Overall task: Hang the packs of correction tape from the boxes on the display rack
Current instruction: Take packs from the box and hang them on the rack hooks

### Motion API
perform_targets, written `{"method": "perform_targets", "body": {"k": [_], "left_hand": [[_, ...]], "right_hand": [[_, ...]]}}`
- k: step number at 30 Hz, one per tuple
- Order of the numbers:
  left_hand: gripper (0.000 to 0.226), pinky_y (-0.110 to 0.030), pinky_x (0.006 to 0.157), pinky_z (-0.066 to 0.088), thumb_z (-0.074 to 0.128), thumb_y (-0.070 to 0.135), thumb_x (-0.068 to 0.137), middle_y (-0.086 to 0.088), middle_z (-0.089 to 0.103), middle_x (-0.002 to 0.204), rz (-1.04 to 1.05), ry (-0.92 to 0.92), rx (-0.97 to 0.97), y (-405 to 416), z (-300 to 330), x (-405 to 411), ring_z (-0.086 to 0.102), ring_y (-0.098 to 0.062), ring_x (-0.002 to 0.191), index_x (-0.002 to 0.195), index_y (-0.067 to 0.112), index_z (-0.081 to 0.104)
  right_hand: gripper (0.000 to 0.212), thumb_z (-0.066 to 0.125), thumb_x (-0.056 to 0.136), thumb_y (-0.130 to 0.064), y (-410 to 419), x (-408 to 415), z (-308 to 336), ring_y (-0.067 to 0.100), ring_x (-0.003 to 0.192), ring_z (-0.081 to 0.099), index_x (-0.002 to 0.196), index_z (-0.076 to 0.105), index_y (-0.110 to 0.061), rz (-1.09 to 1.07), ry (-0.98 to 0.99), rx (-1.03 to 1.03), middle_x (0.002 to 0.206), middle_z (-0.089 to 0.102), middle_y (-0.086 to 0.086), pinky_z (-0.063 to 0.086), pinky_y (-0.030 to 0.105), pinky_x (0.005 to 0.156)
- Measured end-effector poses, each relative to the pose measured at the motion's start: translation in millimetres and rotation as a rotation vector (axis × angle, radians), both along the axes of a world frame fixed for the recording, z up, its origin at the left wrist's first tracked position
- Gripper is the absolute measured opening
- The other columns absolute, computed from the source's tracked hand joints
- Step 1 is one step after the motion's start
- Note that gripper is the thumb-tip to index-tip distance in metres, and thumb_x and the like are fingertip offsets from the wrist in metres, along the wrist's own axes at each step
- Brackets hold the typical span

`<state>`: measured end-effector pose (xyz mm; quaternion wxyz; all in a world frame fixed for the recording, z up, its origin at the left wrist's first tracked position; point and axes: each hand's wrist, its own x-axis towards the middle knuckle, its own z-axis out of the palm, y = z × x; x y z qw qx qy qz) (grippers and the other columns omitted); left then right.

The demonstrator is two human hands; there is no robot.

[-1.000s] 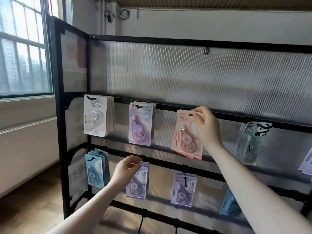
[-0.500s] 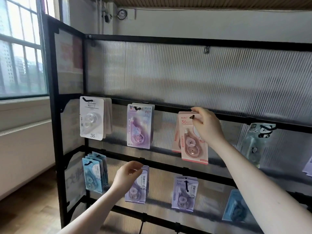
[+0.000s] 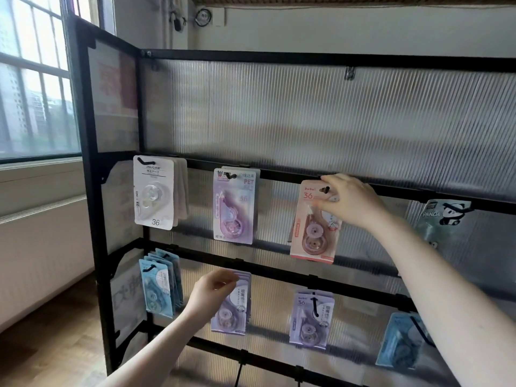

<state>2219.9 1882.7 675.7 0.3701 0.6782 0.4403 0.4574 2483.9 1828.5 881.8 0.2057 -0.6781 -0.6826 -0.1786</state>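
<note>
A black display rack (image 3: 92, 169) with ribbed translucent panels fills the view, its right end cut off by the frame edge. Two bare forearms reach in from 5 and 6 o'clock.

The right hand (image 3: 349, 202) pinches the top of a pink pack (image 3: 312, 233) of correction tape at the middle rail, thumb on the front and fingers curled over the top edge. The pack's hole sits at a dark hook tip (image 3: 325, 189); whether the pack is fully on the hook cannot be told. The hand covers the pack's upper right corner. At least one more pink pack edge shows just behind it.

The left hand (image 3: 215, 291) is at the lower rail, at 7 o'clock from the pink pack, fingers curled at the top of a stack of lilac packs (image 3: 233, 311). It hides their hook, and whether it grips them or only touches them is unclear.

Other packs hang on the middle rail: white packs (image 3: 153, 191) at 9 o'clock, a purple pack (image 3: 234, 205) beside them, and a blurred panda pack (image 3: 444, 219) at 3 o'clock. The lower rail holds blue packs (image 3: 159, 289) at left, another lilac pack (image 3: 310, 319), and a blue pack (image 3: 399, 342) partly hidden by the right forearm.

A window (image 3: 33, 79) is at 9 o'clock. No boxes show.
</note>
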Motion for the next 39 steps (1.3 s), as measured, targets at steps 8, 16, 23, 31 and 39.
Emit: {"method": "perform_targets", "body": {"k": [8, 16, 23, 31, 39], "left_hand": [[0.026, -0.018, 0.072, 0.049, 0.061, 0.004, 0.085, 0.007, 0.071, 0.086, -0.004, -0.001, 0.008, 0, 0, -1, 0.065, -0.004, 0.082, 0.083, 0.028, 0.068], [0.028, -0.015, 0.072, 0.049, 0.060, 0.001, 0.085, 0.006, 0.071, 0.086, -0.016, -0.024, 0.021, -1, -1, -2, 0.066, -0.003, 0.081, 0.083, 0.028, 0.067], [0.027, -0.015, 0.073, 0.049, 0.058, 0.000, 0.086, 0.008, 0.070, 0.090, -0.025, -0.046, 0.027, -2, -3, -3, 0.065, -0.003, 0.084, 0.087, 0.026, 0.067], [0.023, -0.014, 0.074, 0.045, 0.058, 0.006, 0.087, 0.012, 0.065, 0.097, -0.023, -0.014, 0.066, -6, 1, -6, 0.060, -0.004, 0.090, 0.102, 0.022, 0.064], [0.025, -0.016, 0.077, 0.046, 0.059, 0.011, 0.088, 0.013, 0.060, 0.104, -0.066, 0.017, 0.108, -26, 2, -11, 0.057, -0.005, 0.095, 0.104, 0.030, 0.060]], "right_hand": [[0.072, 0.046, 0.084, -0.062, 1, 1, -3, 0.028, 0.128, 0.037, 0.142, 0.034, -0.022, -0.060, -0.011, -0.012, 0.140, 0.042, 0.006, 0.033, 0.042, 0.103], [0.052, 0.049, 0.093, -0.040, 1, 2, -13, 0.027, 0.122, 0.045, 0.138, 0.041, -0.015, -0.001, 0.085, 0.117, 0.135, 0.045, 0.007, 0.038, 0.040, 0.099], [0.050, 0.053, 0.092, -0.025, -2, 0, -25, 0.027, 0.122, 0.046, 0.139, 0.040, -0.013, -0.006, 0.116, 0.293, 0.136, 0.044, 0.009, 0.039, 0.040, 0.097], [0.062, 0.054, 0.093, -0.022, -28, -8, -51, 0.032, 0.129, 0.038, 0.146, 0.024, -0.010, -0.114, 0.238, 0.341, 0.145, 0.035, 0.016, 0.032, 0.042, 0.104], [0.054, 0.053, 0.092, -0.024, -66, -15, -92, 0.032, 0.119, 0.047, 0.140, 0.035, -0.008, -0.270, 0.171, 0.224, 0.138, 0.041, 0.016, 0.041, 0.042, 0.095]]}}
